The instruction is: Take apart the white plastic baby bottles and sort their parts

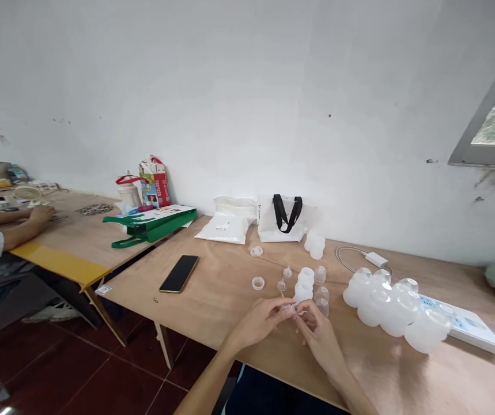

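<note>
My left hand (pixel 258 324) and my right hand (pixel 320 337) are close together over the wood table (pixel 212 288). The fingers of both hands pinch a tiny clear plastic piece (pixel 288 311), so both hands are on it. My fingers hide most of it, so I can't tell which way its long side goes. The clear plastic cups (pixel 305 283) stand just past the piece, away from me. Little pointy clear caps (pixel 287 272) sit just left of those cups, a clear ring (pixel 258 283) sits farther left of them, and a black phone (pixel 178 274) lies farther left still.
</note>
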{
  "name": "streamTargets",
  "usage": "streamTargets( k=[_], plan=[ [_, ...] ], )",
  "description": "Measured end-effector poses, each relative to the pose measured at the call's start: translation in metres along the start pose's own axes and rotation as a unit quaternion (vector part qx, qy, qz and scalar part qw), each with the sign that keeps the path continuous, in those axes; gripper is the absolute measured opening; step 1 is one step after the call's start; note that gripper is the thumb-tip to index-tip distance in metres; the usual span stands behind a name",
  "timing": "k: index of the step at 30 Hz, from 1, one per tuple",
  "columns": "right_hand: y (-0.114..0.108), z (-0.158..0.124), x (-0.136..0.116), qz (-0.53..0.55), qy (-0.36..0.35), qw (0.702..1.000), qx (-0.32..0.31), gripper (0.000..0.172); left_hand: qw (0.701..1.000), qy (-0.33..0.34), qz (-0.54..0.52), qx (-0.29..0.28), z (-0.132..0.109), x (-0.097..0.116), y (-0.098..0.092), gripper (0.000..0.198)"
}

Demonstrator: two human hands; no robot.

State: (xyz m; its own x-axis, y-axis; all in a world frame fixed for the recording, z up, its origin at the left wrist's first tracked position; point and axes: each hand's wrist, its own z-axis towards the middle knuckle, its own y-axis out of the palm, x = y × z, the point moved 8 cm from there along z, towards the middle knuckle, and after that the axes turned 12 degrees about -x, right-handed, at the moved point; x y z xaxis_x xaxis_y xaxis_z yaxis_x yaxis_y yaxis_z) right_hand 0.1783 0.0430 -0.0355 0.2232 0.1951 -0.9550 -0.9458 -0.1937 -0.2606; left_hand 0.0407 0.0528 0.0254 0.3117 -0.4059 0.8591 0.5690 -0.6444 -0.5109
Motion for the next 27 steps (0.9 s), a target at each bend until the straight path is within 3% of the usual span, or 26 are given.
streamTargets(
  k=[5, 9, 11, 14, 16, 19, 24, 27],
  plan=[
    [0.01, 0.002, -0.002, -0.256, -0.024, 0.966, -0.011, 0.012, 0.99, -0.052, 0.109, 0.071, 0.006, -0.05, -0.009, 0.032],
    [0.023, 0.001, -0.003, -0.389, -0.057, 0.919, -0.031, 0.015, 0.992, -0.01, 0.103, 0.072, 0.019, -0.07, -0.006, 0.057],
    [0.028, 0.0, -0.006, -0.411, -0.073, 0.908, -0.043, 0.015, 0.996, 0.012, 0.072, 0.058, 0.023, -0.072, -0.003, 0.07],
    [0.028, -0.001, -0.013, -0.384, -0.078, 0.918, -0.058, 0.016, 0.998, -0.001, 0.042, 0.053, 0.024, -0.077, -0.002, 0.086],
    [0.022, -0.003, -0.022, -0.348, -0.092, 0.932, -0.048, 0.018, 0.997, -0.017, 0.054, 0.059, 0.022, -0.079, -0.002, 0.075],
    [0.0, -0.012, -0.042, -0.34, -0.147, 0.928, 0.037, 0.018, 0.993, -0.01, 0.1, 0.064, 0.021, -0.074, 0.0, 0.041],
    [-0.053, -0.041, -0.08, -0.387, -0.247, 0.844, 0.276, 0.009, 0.983, -0.004, 0.17, 0.065, 0.022, -0.063, 0.004, 0.034],
    [-0.066, -0.041, -0.084, -0.398, -0.235, 0.834, 0.3, 0.017, 0.982, -0.012, 0.172, 0.071, 0.021, -0.061, 0.003, 0.031]
  ],
)
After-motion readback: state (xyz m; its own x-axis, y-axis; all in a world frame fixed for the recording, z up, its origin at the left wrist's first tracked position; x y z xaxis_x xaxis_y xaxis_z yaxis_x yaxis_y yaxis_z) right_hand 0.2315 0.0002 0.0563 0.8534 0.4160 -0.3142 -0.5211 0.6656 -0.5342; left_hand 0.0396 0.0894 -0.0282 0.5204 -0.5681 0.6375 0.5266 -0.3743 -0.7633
